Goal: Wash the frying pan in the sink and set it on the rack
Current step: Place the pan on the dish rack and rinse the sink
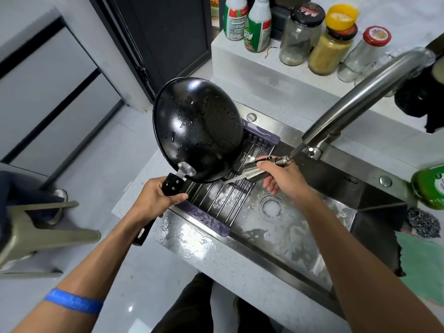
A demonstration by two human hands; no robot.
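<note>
A black frying pan is tilted on edge over the left end of the sink, its wet underside facing me. My left hand grips its black handle. My right hand holds the pull-out spray head of the steel faucet, and a jet of water runs from it toward the pan's lower rim. Under the pan a wire rack with purple ends spans the steel sink, whose floor is foamy around the drain.
Jars and two bottles stand on the raised ledge behind the sink. A green soap bottle, a steel scourer and a green cloth lie at the right. A stool stands on the floor at the left.
</note>
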